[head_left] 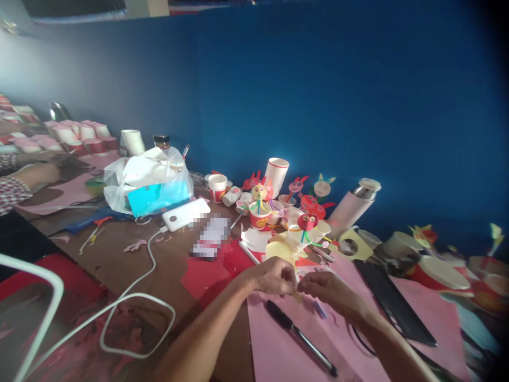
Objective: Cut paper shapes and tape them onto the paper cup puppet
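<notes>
Above the pink paper sheet, my left hand and my right hand almost meet, fingers bent into pinches. A small pale, yellowish piece shows between and below the fingertips; its kind is hidden, and which hand grips it is unclear. Just under my hands lies a black marker pen, with a small purple piece by my right hand. Beyond them are yellow paper and several paper cups, such as a red and white cup holding a straw topped with a yellow paper face.
A pink thermos leans by the blue wall. At right is a black tablet-like slab. To the left are red paper, a white power bank with a looping cable, a plastic bag and another person's hand.
</notes>
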Action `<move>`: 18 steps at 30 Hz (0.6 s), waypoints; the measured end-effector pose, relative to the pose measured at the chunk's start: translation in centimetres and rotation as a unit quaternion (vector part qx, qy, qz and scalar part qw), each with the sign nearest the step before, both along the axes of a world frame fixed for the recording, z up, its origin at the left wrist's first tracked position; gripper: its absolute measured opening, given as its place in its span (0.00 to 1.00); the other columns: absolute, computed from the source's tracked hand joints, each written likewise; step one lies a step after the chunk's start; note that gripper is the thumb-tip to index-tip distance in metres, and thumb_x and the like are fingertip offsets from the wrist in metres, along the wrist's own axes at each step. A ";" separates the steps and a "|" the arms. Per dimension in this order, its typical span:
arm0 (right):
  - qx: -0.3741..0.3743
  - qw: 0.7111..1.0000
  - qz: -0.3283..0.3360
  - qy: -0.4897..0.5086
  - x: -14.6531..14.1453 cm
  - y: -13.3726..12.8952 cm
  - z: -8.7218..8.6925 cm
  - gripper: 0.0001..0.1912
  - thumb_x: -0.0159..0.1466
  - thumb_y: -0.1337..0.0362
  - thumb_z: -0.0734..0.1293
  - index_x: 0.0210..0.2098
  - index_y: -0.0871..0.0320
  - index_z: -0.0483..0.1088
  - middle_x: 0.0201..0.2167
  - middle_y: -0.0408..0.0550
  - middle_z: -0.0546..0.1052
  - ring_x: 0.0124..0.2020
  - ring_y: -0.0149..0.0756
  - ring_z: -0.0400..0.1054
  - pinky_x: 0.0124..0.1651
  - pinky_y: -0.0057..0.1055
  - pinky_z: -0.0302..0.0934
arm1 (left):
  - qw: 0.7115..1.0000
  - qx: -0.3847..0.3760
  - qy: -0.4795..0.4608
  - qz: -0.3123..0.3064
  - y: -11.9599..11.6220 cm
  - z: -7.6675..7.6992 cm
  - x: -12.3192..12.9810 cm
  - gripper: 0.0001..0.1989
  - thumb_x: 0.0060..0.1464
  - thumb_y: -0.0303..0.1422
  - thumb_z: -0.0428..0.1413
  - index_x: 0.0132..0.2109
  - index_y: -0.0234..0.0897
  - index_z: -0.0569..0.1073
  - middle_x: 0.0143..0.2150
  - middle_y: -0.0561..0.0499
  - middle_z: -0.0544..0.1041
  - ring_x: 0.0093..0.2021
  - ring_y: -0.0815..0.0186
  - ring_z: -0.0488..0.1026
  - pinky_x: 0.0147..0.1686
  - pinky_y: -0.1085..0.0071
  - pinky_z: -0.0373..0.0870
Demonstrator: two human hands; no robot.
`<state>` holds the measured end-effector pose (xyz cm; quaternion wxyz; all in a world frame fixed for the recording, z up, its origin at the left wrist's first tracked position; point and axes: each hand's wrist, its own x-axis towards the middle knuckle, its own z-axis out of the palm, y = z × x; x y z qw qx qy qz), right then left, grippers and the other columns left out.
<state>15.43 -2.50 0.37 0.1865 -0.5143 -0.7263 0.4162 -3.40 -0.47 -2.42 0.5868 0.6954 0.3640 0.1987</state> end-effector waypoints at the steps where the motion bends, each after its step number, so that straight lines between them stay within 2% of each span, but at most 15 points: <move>1: -0.015 1.000 0.007 0.002 -0.2 0.0 -0.1 0.14 0.57 0.56 0.64 0.21 0.57 0.74 0.17 0.39 0.69 0.21 0.28 0.60 0.23 0.22 0.53 | 1.000 0.006 0.005 0.001 -0.1 0.2 0.0 0.07 0.35 0.25 0.52 0.28 0.33 0.71 0.23 0.56 0.69 0.23 0.73 0.68 0.22 0.78 0.62; 5: -0.060 0.998 0.027 0.010 -0.9 0.0 0.0 0.16 0.57 0.58 0.63 0.17 0.58 0.67 0.15 0.36 0.59 0.18 0.25 0.50 0.21 0.22 0.44 | 0.999 0.021 0.026 0.007 -0.2 0.7 0.0 0.04 0.35 0.26 0.54 0.26 0.34 0.69 0.22 0.56 0.68 0.23 0.73 0.66 0.20 0.78 0.59; 9: -0.069 0.997 0.031 0.011 -1.1 0.0 0.0 0.14 0.56 0.62 0.64 0.16 0.59 0.63 0.15 0.35 0.55 0.18 0.24 0.46 0.21 0.23 0.41 | 0.999 0.020 0.035 0.011 -0.3 0.7 0.0 0.05 0.35 0.26 0.53 0.26 0.34 0.70 0.22 0.56 0.69 0.24 0.72 0.67 0.22 0.77 0.60; 15: -0.050 0.998 0.039 0.027 -0.3 0.6 -0.3 0.13 0.57 0.60 0.63 0.18 0.58 0.64 0.17 0.36 0.58 0.20 0.26 0.50 0.24 0.24 0.46 | 0.997 -0.041 -0.049 0.031 0.2 0.5 -0.4 0.07 0.41 0.29 0.54 0.31 0.33 0.72 0.25 0.54 0.71 0.23 0.73 0.68 0.23 0.76 0.64; 18: -0.009 0.998 0.003 0.056 0.3 1.1 1.0 0.14 0.57 0.58 0.64 0.18 0.58 0.64 0.18 0.37 0.61 0.22 0.28 0.56 0.28 0.26 0.51 | 0.988 -0.048 -0.086 0.122 1.0 0.5 -1.0 0.08 0.44 0.33 0.54 0.32 0.32 0.71 0.25 0.53 0.71 0.22 0.74 0.67 0.21 0.78 0.63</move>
